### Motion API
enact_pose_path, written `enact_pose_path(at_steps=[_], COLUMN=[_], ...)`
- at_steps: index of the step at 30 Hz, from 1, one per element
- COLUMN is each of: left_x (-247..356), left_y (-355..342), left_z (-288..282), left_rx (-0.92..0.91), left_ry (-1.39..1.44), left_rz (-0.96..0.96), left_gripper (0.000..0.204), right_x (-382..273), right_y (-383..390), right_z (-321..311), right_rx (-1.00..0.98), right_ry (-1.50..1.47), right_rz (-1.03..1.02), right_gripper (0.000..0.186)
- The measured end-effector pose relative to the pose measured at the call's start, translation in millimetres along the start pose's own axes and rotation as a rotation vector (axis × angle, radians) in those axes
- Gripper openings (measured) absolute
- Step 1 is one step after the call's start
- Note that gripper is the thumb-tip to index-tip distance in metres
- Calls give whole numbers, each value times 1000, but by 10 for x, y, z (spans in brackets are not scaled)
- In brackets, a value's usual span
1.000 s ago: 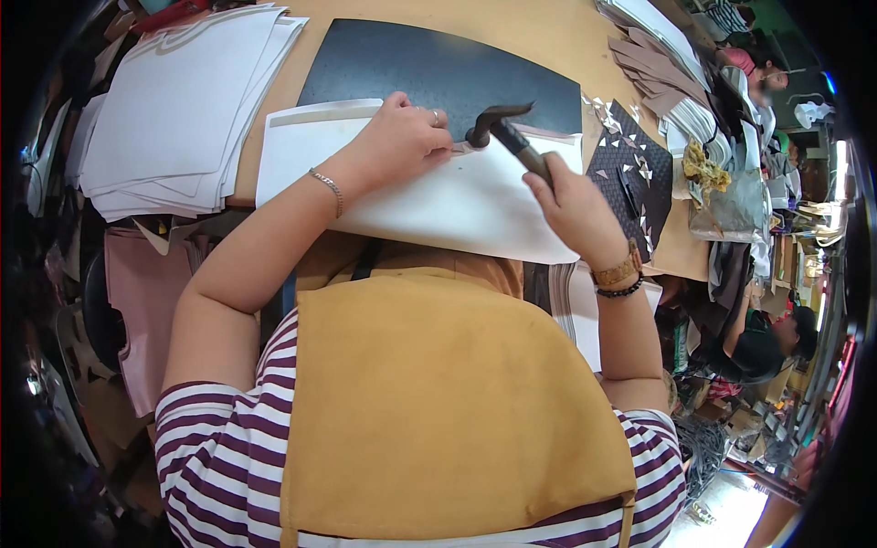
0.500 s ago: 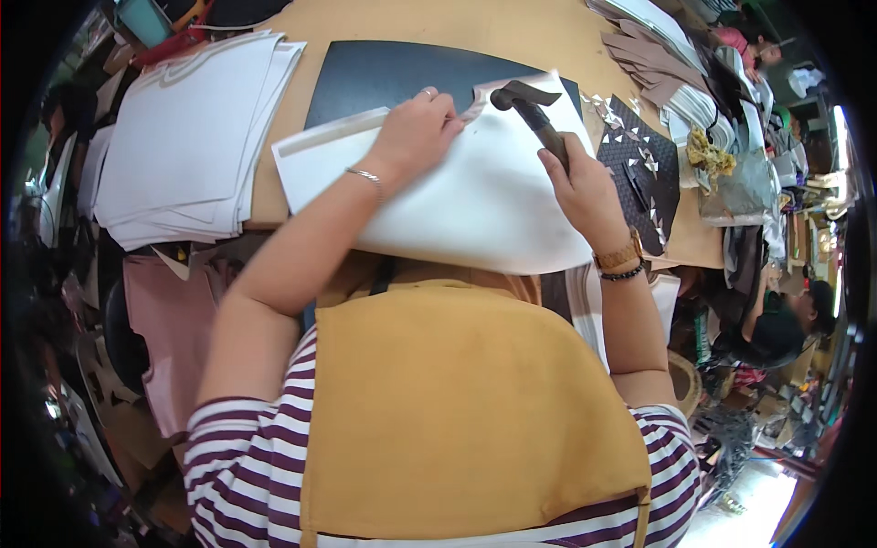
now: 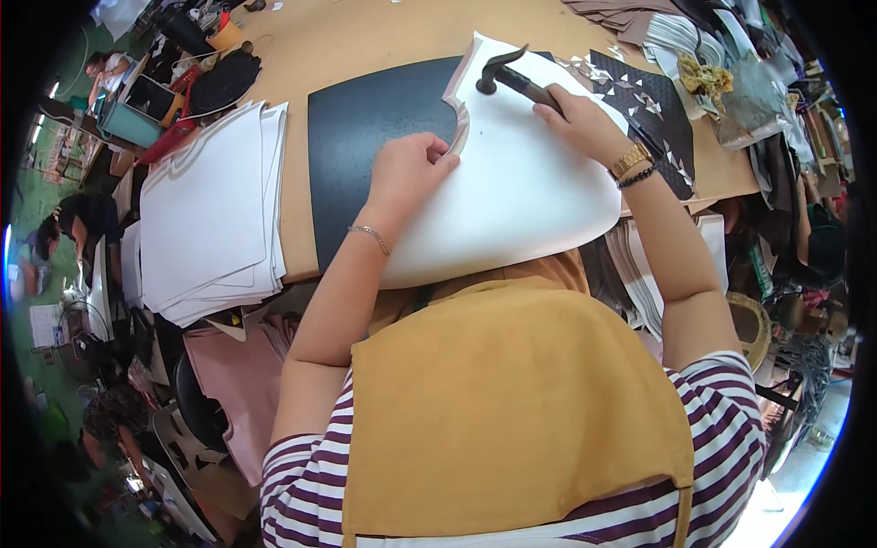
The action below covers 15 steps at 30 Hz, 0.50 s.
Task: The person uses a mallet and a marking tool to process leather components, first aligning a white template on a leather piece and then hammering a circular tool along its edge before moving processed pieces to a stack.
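A large white sheet point(image 3: 530, 183) lies over a black board point(image 3: 365, 119) on the table. It reaches over the table's near edge towards my yellow apron. Along its curved cut-out, a narrow pale edge point(image 3: 459, 130) looks folded and puckered. My left hand point(image 3: 409, 173) pinches this edge at the near end of the curve, fingertips together. In my right hand point(image 3: 589, 128) is a claw hammer point(image 3: 513, 80), gripped by its dark handle. The hammer's head hangs over the far part of the sheet, beside the curve; whether it touches the surface I cannot tell.
To the left stands a stack of white sheets point(image 3: 215, 210). A dark textured piece point(image 3: 630, 87) on the right carries small white scraps and a black pen-like tool point(image 3: 644, 135). Beyond it are a yellowish rag point(image 3: 705, 80) and a clear plastic bag point(image 3: 754, 114). Other people work at far left.
The white sheet has turned, and its straight folded left strip no longer shows. My left hand has moved nearer me along the curved edge. The hammer stays in my right hand; the view has shifted.
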<state>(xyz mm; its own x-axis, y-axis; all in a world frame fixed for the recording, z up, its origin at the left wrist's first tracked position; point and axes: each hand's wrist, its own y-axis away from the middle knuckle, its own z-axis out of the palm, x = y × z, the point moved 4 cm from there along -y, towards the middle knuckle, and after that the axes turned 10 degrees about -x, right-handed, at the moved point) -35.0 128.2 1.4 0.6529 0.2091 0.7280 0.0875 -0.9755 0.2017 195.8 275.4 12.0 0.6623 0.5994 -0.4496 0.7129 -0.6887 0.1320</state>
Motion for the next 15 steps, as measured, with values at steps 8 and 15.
enact_pose_path(at_steps=[8, 15], left_x=[5, -71], left_y=[130, 185], left_z=[123, 66], left_rx=[179, 120], left_ry=[-328, -31], left_rz=[311, 226], left_gripper=[22, 23], right_x=[-586, -636], right_y=[247, 419], right_z=[153, 241], right_rx=[-100, -137], right_ry=[82, -21], right_rz=[-102, -136], right_gripper=[30, 29])
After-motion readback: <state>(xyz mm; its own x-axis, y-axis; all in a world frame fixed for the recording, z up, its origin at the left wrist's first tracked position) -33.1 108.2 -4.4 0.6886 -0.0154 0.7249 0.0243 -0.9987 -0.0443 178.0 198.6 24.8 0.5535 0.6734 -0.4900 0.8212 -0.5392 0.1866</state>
